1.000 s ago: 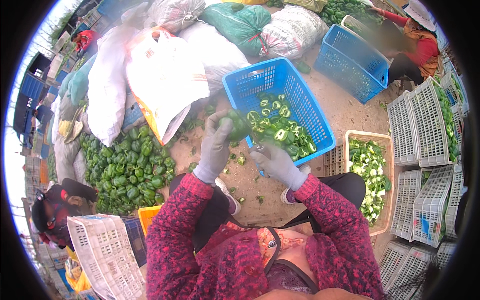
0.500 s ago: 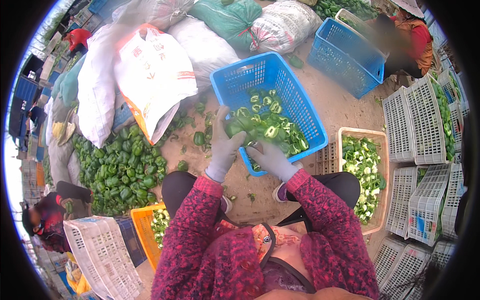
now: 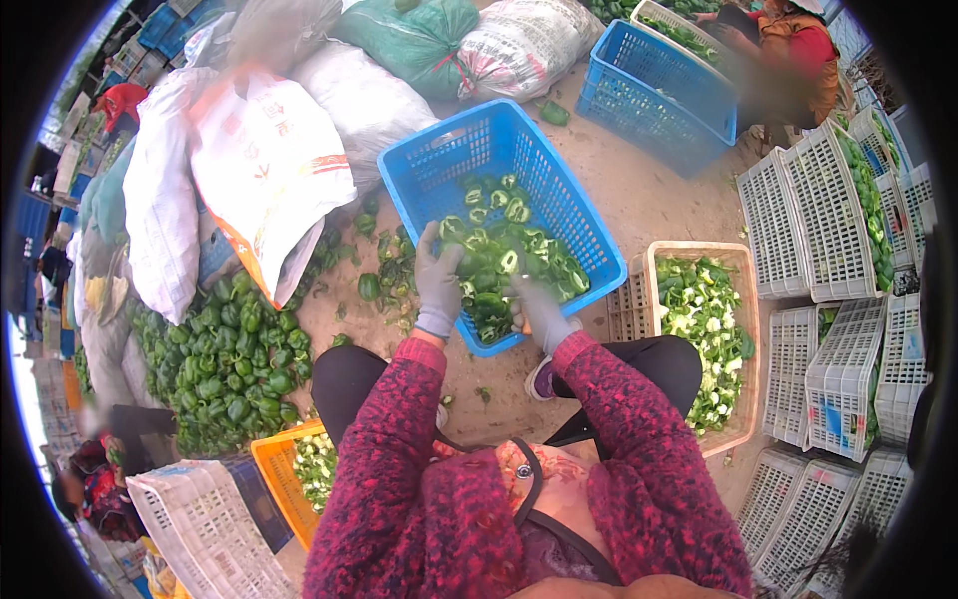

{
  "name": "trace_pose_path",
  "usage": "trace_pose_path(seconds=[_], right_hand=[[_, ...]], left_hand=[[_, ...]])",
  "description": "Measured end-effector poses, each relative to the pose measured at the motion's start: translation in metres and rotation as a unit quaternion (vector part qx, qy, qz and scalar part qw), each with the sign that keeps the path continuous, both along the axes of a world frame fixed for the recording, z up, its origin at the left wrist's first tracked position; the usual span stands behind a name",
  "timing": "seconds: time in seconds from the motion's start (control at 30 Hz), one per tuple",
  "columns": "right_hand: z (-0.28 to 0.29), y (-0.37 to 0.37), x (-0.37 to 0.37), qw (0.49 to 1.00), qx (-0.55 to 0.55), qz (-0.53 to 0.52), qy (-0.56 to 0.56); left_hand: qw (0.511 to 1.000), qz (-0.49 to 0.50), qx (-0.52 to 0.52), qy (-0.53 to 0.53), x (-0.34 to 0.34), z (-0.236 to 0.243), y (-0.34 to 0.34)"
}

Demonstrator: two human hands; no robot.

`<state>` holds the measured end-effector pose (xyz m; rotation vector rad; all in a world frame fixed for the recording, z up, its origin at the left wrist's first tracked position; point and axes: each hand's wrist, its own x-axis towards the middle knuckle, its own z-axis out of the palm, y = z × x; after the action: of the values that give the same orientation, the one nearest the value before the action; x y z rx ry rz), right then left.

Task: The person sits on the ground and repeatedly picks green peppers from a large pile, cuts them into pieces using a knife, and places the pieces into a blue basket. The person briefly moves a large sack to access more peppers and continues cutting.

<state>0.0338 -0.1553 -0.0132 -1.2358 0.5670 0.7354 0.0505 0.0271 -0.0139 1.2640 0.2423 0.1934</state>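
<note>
My left hand (image 3: 439,275), in a grey glove, is over the near left of a blue basket (image 3: 599,220), its fingers apart with no held piece clearly visible. The basket holds cut green pepper pieces (image 3: 509,260). My right hand (image 3: 539,309), also gloved and blurred by motion, is at the basket's near right, closed on what looks like a knife, mostly hard to make out against the peppers. Whole green peppers (image 3: 239,369) lie heaped on the ground at my left.
A tan crate of trimmings (image 3: 748,349) stands at my right, a yellow crate (image 3: 274,469) at my left. Stacked white crates (image 3: 818,220) line the right. Sacks (image 3: 249,170) lie behind the heap. Co-workers (image 3: 803,60) sit at upper right and left.
My hands have moved apart and down into the basket. The pepper that my left hand held is no longer distinct in it. The view has shifted, so the scene appears higher and further left.
</note>
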Motion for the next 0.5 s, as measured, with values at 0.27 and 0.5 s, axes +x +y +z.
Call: trace_pose_path(seconds=[0.27,0.5], right_hand=[[0.041,-0.04,0.034,0.952,-0.032,0.089,-0.292],[0.07,-0.026,0.035,0.908,-0.073,0.286,-0.295]], left_hand=[[0.857,-0.27,-0.425,0.111,0.005,0.008,-0.003],[0.86,-0.344,-0.348,0.141,0.003,0.016,-0.016]])
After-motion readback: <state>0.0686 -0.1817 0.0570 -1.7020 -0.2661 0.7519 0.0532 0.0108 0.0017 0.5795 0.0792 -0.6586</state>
